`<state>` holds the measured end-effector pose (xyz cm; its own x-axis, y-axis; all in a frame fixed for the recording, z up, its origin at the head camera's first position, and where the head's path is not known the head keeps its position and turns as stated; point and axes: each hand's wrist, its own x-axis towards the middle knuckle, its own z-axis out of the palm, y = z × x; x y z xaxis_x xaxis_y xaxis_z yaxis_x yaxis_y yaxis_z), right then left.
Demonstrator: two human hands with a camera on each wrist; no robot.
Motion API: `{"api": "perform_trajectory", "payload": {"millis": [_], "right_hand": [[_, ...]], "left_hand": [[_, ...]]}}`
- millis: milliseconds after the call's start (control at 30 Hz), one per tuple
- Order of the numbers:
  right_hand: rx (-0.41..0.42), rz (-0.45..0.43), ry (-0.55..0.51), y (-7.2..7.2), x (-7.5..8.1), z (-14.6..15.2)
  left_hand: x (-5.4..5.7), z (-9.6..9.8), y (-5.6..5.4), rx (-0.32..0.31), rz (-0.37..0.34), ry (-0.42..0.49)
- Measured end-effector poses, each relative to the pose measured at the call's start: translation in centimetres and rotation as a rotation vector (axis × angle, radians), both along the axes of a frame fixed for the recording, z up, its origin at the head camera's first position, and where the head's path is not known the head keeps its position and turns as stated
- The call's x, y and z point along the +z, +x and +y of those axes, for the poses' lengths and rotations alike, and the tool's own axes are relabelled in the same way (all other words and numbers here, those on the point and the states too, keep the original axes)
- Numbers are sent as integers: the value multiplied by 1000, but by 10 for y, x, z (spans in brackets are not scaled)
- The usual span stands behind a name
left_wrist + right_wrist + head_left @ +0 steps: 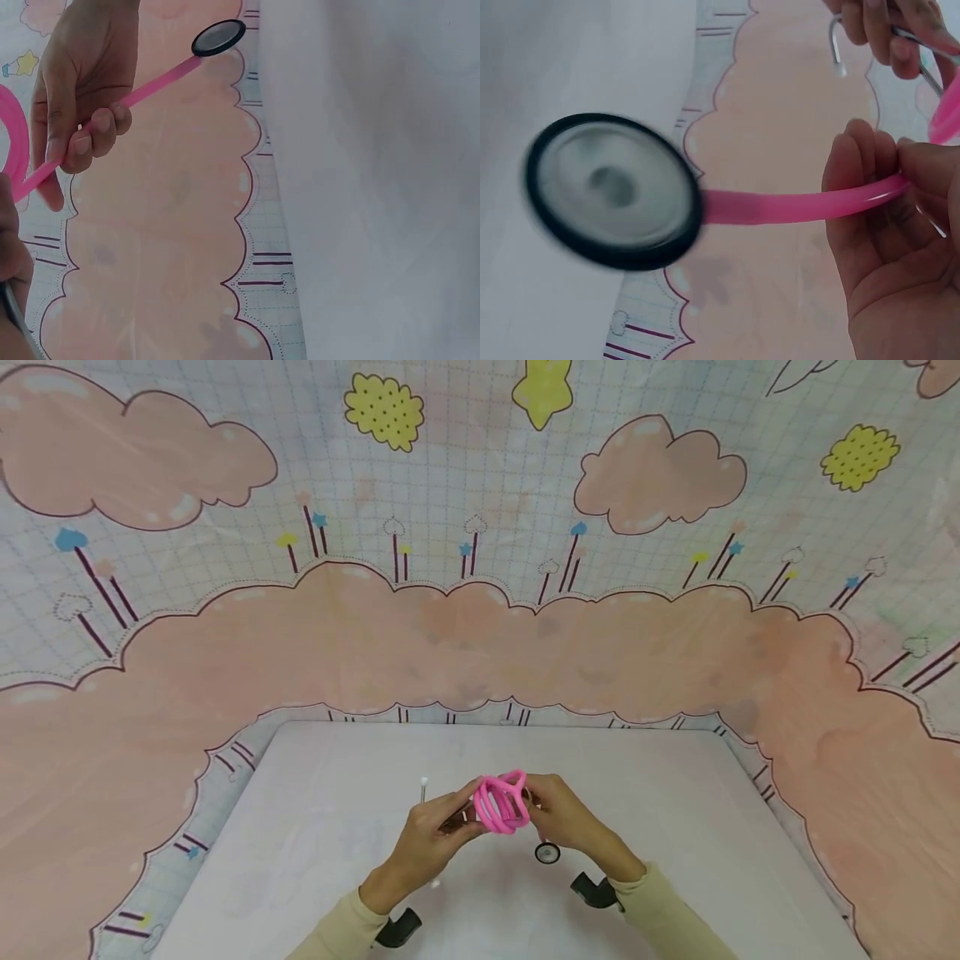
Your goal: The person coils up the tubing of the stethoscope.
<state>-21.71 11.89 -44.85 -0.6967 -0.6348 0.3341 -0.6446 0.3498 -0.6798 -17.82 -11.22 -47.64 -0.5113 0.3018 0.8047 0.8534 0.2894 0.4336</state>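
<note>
A stethoscope with pink tubing [487, 814] is held up over the white table, its tube wound into several loops between both hands. My left hand [429, 837] grips the loops together with the metal ear tubes. A white ear tip [424, 782] sticks up beyond that hand and another ear tip [435, 884] shows below it. With its thumb and fingers my right hand [564, 814] pinches the loose end of the tube [802, 204]. From that end hangs the round chest piece [615, 187], black-rimmed with a pale disc, below the right hand in the head view.
Under the hands lies the white tabletop [675, 810]. A cloth with peach clouds [450, 643] covers the area behind and around it. Black wrist-worn devices [399, 928] sit below both forearms.
</note>
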Motion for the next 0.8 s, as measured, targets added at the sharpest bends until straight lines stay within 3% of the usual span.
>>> {"api": "perform_trajectory", "payload": {"millis": [267, 500, 800], "right_hand": [[-30, -80, -16, 7, -5, 1], [-55, -56, -26, 12, -9, 0], [-75, -90, -5, 20, -8, -8]], "left_hand": [[0, -9, -4, 81, -10, 29], [0, -15, -7, 134, -10, -16], [2, -16, -9, 195, -75, 0]]}}
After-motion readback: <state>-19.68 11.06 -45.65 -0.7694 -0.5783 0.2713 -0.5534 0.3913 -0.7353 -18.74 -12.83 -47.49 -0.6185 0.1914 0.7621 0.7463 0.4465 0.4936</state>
